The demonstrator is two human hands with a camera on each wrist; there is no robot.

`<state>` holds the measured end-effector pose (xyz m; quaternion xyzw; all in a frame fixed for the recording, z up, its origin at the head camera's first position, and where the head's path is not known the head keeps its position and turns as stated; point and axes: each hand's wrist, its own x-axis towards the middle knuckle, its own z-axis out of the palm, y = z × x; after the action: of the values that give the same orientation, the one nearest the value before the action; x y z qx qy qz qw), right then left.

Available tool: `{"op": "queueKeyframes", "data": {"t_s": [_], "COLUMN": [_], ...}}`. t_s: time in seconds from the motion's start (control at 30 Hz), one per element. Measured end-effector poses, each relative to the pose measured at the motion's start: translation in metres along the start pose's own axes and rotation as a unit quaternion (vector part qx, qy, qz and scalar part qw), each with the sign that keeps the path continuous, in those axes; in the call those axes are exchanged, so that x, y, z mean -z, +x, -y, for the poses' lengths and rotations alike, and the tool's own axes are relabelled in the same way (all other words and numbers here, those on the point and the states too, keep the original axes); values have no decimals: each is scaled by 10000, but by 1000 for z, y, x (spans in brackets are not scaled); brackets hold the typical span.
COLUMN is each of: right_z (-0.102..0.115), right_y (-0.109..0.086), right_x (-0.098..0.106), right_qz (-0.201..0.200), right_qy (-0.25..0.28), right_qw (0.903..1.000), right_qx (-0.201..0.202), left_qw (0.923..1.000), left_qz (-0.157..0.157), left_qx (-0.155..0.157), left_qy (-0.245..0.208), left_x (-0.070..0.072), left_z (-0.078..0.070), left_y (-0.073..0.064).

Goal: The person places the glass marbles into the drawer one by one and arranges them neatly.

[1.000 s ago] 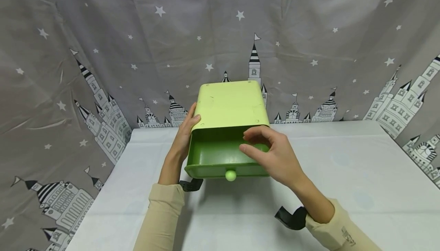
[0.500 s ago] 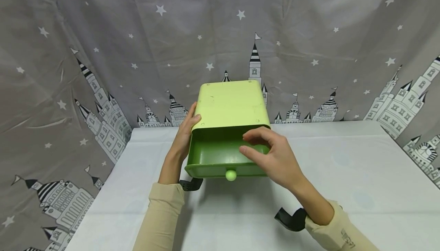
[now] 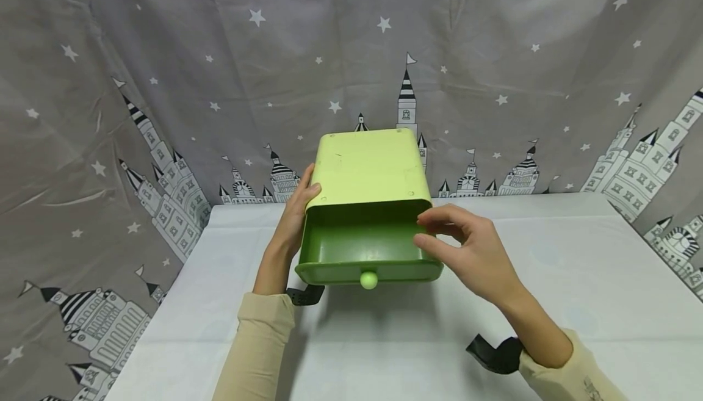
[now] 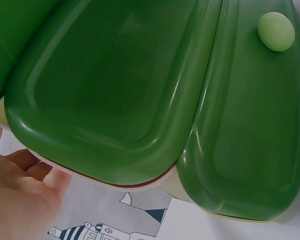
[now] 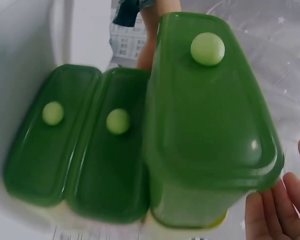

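A small pale yellow-green drawer cabinet [image 3: 370,166] stands mid-table, its green top drawer [image 3: 329,275] pulled out toward me and empty inside. A round light-green knob [image 3: 368,279] sits on the drawer front. My left hand [image 3: 290,224] rests along the cabinet's left side, thumb at the top edge. At the drawer's right edge hovers my right hand [image 3: 469,251], thumb and fingers apart, holding nothing. Below the pulled-out drawer, the right wrist view shows a middle drawer [image 5: 107,172] and a bottom drawer [image 5: 42,160], both pushed in; the top drawer hides them in the head view.
A white cloth [image 3: 555,291] covers the table. Behind it hangs a grey curtain [image 3: 219,35] printed with stars and castles. A black strap [image 3: 494,354] juts from the right wrist, and another strap [image 3: 306,295] from the left.
My right hand has shifted to the right, from over the drawer's opening to its right edge, uncovering the front's right corner. The left hand, cabinet and drawer stay put.
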<state>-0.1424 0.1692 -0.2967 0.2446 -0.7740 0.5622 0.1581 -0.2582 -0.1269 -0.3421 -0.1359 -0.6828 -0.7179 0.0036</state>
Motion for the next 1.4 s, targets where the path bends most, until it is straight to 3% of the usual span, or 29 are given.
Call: {"op": "queueKeyframes", "data": {"t_s": [0.33, 0.87, 1.4], "right_z": [-14, -46, -64], "right_y": [-28, -80, -115], "right_x": [30, 92, 128], "right_qz": [-484, -564, -703], "right_qy": [-712, -1464, -1888], "right_qw": [9962, 9840, 9673], "right_qx": [-109, -843, -1540], "left_qw": [10000, 10000, 10000], "left_qz": [32, 61, -14], "left_qx": [4, 26, 22], "left_qy": [-10, -53, 24], "left_x": [0, 0, 1], "left_z": [0, 2, 1], "left_y": [-1, 0, -1]}}
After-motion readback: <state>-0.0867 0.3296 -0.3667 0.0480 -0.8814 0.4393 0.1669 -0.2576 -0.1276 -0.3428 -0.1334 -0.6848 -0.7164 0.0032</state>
